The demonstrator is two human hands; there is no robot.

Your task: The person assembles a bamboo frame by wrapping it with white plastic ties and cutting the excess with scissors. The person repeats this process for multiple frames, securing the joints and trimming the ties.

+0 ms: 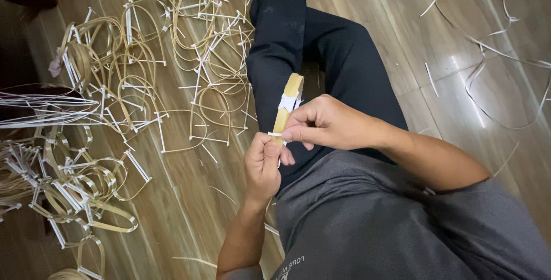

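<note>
The left hand (262,166) is gripping the lower end of a bamboo strip (287,107), while the right hand (321,124) is pinching white tape (287,102) around it. The strip is pointing up and away over the knee, beside bamboo loops (172,73) lying on the floor (189,199).

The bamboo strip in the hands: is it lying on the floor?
No. Both hands, left and right, hold the strip above the lap.

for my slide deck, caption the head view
Both hands, left hand and right hand, pinch a bamboo strip bound with white strip.
</note>
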